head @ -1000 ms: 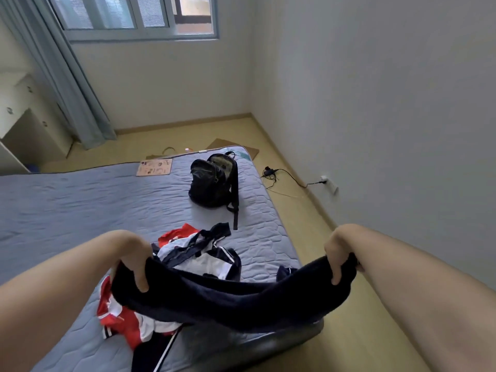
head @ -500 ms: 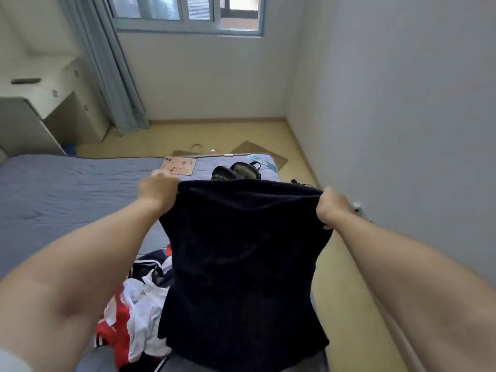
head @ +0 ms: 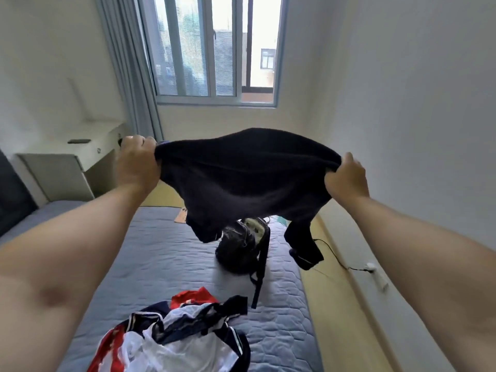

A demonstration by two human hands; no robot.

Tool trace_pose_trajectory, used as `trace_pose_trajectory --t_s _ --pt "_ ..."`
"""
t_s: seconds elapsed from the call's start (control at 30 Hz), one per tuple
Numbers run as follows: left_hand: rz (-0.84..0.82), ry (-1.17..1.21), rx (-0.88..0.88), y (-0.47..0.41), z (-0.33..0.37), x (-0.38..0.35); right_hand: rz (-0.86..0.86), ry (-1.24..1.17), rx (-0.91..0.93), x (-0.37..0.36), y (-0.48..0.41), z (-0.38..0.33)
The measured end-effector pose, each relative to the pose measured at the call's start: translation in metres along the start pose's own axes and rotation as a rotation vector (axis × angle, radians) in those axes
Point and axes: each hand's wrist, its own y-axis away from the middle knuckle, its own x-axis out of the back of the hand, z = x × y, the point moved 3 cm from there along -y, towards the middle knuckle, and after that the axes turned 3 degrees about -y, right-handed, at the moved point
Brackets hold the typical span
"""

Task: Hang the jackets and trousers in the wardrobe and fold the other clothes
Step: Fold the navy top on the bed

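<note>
A dark navy garment (head: 247, 178) billows in the air above the bed, stretched between both hands at chest height. My left hand (head: 138, 163) grips its left edge in a fist. My right hand (head: 346, 178) grips the right edge. Two dark ends of the garment dangle below, one in front of the backpack, one over the bed's right side. A pile of red, white and navy clothes (head: 177, 336) lies on the blue-grey quilted bed (head: 161, 259) close to me.
A black backpack (head: 243, 251) sits on the bed beyond the pile, a small cardboard piece (head: 180, 217) behind it. A white desk (head: 69, 167) stands at left by the curtain. On the right, a narrow floor strip holds a cable and a wall plug (head: 371, 267).
Both hands have flung the dark garment upward and forward, so it now billows out flat instead of hanging down. The view has tilted up toward the window.
</note>
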Motion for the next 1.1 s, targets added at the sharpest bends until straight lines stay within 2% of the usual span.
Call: trace_pose_trajectory --t_s 0.07,0.13,0.23,0.37,0.47,0.57,0.7,0.8,0.9,1.1 --pt "-0.047 -0.024 -0.109 0.028 -0.005 -0.014 -0.079 0.074 0.025 -0.013 0.011 0.017" --pt "-0.140 0.060 -0.118 0.070 -0.012 -0.038 -0.208 0.217 0.065 -0.038 0.028 0.040" --pt "-0.453 0.069 -0.121 0.153 -0.016 -0.093 -0.448 0.537 0.122 -0.091 0.070 0.091" --pt "-0.826 -0.136 -0.284 0.278 -0.015 -0.171 -0.693 0.926 0.191 -0.171 0.153 0.181" --pt "-1.005 -0.347 -0.367 0.374 -0.020 -0.221 -0.889 0.997 0.184 -0.229 0.221 0.251" --pt "-1.112 -0.469 -0.456 0.459 -0.030 -0.251 -1.008 1.021 0.197 -0.269 0.283 0.309" --pt "-1.225 -0.404 -0.628 0.528 -0.038 -0.266 -1.107 1.059 0.157 -0.299 0.346 0.355" --pt "-1.299 -0.418 -0.679 0.550 -0.039 -0.258 -1.112 1.092 0.134 -0.303 0.371 0.360" --pt "-1.284 -0.329 -0.715 0.558 -0.037 -0.246 -1.110 1.132 0.127 -0.290 0.376 0.353" --pt "-1.340 -0.251 -1.031 0.583 -0.027 -0.221 -1.148 1.235 0.138 -0.249 0.394 0.348"
